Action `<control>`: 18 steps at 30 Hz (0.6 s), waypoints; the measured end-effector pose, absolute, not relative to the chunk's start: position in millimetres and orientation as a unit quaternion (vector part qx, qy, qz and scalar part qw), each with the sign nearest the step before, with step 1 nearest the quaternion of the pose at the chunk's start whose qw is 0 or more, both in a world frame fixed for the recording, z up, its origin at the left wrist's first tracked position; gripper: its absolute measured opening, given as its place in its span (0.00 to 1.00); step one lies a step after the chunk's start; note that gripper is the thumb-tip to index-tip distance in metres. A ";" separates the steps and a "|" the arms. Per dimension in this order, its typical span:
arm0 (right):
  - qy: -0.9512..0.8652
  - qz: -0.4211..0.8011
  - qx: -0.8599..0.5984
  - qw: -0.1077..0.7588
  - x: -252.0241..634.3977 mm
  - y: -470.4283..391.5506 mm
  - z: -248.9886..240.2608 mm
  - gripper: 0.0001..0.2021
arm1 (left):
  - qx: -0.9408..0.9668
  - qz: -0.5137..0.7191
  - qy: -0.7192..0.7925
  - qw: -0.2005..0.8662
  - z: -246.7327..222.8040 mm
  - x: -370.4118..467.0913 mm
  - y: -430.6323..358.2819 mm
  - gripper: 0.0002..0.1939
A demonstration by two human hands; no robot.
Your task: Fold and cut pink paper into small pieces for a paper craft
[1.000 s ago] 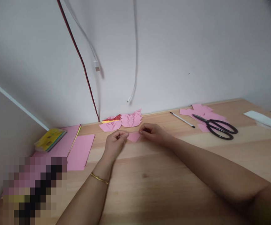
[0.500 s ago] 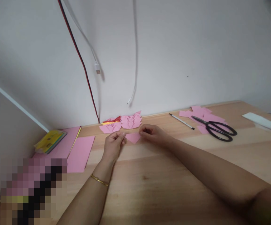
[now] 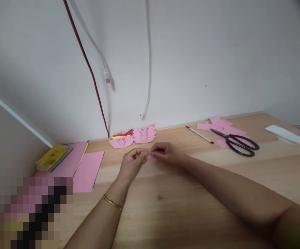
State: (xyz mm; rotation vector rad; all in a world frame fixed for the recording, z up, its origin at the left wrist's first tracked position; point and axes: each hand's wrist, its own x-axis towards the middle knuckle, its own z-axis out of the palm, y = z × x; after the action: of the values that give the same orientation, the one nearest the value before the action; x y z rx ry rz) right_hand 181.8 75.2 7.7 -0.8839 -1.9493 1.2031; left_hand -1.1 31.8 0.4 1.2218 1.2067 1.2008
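Note:
A small folded piece of pink paper (image 3: 152, 157) is pinched between my two hands, just above the wooden table (image 3: 160, 211). My left hand (image 3: 133, 160) grips its left end with thumb and fingers. On the other end, my right hand (image 3: 167, 154) is closed with thumb and fingertips. Only a thin edge and a blurred bit of the paper show between the fingers. Just behind my hands lie folded pink paper pieces (image 3: 144, 135), and beside them more pink folds (image 3: 121, 141) with a red and yellow piece among them.
Black-handled scissors (image 3: 234, 141) rest on pink paper scraps (image 3: 221, 122) at the right, near a pen (image 3: 199, 135). A white strip (image 3: 287, 134) lies farther right. Pink sheets (image 3: 89, 171) and a yellow packet (image 3: 53, 157) occupy the left. Cables (image 3: 148, 69) hang along the wall.
The pink paper has turned from showing a flat pointed face to nearly edge-on. My hands have come closer together and slightly nearer to me.

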 end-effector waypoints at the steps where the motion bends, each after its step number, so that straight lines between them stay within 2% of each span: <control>1: -0.749 0.462 -0.337 0.333 181.9 75.6 7.5 0.10 | 0.509 0.488 0.500 0.503 -0.5 -0.8 31.8 0.13; 12: -0.763 0.450 -0.314 0.342 179.0 71.9 5.2 0.08 | 0.611 0.422 0.526 0.415 6.7 0.2 27.8 0.12; 16: -0.764 0.447 -0.331 0.327 179.8 70.8 7.5 0.05 | 0.653 0.427 0.527 0.338 11.3 -0.2 26.7 0.10; 18: -0.765 0.444 -0.338 0.322 182.8 72.8 9.2 0.06 | 0.639 0.442 0.534 0.333 10.9 -1.8 27.7 0.10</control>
State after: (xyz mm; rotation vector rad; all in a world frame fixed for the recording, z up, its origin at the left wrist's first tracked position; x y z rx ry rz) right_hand 182.8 72.8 9.2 -0.8883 -2.0084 1.1652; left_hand -1.8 27.7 10.9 1.6689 1.3949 1.1554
